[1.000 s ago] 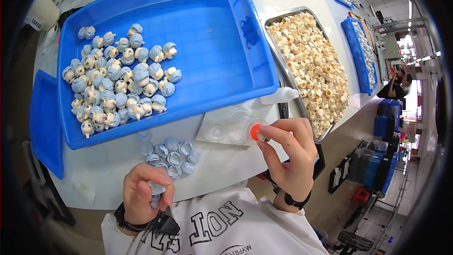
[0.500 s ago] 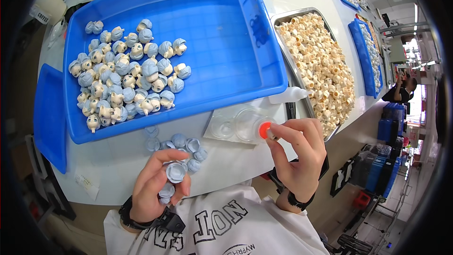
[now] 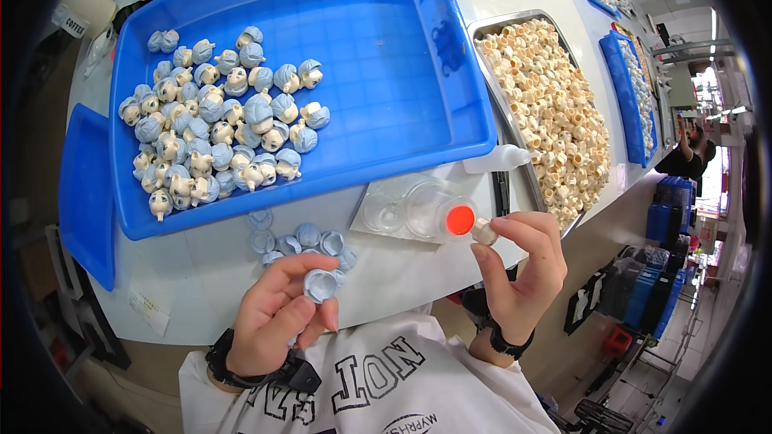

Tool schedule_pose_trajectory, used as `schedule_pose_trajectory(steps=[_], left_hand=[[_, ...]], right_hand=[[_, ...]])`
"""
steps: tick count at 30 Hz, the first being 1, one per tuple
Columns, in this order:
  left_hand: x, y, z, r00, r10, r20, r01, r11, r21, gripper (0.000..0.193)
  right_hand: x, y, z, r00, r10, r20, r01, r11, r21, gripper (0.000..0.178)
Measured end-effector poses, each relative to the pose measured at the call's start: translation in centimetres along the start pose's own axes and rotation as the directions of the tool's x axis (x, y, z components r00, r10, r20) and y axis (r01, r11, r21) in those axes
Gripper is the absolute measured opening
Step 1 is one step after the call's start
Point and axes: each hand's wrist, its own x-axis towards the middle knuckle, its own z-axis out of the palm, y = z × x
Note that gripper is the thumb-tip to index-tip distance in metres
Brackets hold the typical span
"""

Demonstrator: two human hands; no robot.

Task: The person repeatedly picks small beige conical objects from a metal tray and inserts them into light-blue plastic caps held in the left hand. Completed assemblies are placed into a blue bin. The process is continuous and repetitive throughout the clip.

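My left hand (image 3: 269,317) pinches a light-blue, cup-shaped doll hair piece (image 3: 320,284) between thumb and fingers, hollow side showing. A bit of another blue piece shows low behind those fingers. Between thumb and forefinger, my right hand (image 3: 527,277) grips a small cream doll face piece (image 3: 484,231); its painted side is mostly turned away. Just left of it stands a small round container with a red-orange top (image 3: 460,219), beside clear round dishes (image 3: 384,212) on a flat pad. More loose blue hair pieces (image 3: 308,235) lie on the table beyond my left hand.
Finished-looking doll heads (image 3: 211,104) fill the left part of a big blue tray (image 3: 378,72). A metal tray (image 3: 504,100) of cream pieces stands right. Between them lies a white squeeze bottle (image 3: 494,160). A blue bin (image 3: 84,193) is at far left. Another person (image 3: 687,153) works far right.
My right hand has drawn back from the red-topped container, and the cream piece now shows more fully. My left hand has shifted right and tilted the blue hair piece toward the right.
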Motion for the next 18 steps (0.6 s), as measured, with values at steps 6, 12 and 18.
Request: schedule_pose_trajectory(steps=[6,12,18], left_hand=[[0.2,0.0,0.4,0.998,0.057,0.027,-0.061,0.978,0.201,0.037],[0.4,0.2,0.7,0.992,0.091,0.084,-0.112,0.950,0.292,0.036],[0.1,0.8,0.8,0.986,0.150,0.074,-0.167,0.861,0.481,0.035]], right_hand=[[-0.5,-1.1,0.4,0.996,-0.092,0.014,0.079,0.918,0.390,0.038],[-0.7,-2.8,2.4,0.961,-0.253,0.114,0.133,0.780,0.611,0.039],[-0.5,-3.6,3.5,0.944,-0.283,0.171,0.143,0.816,0.559,0.033]])
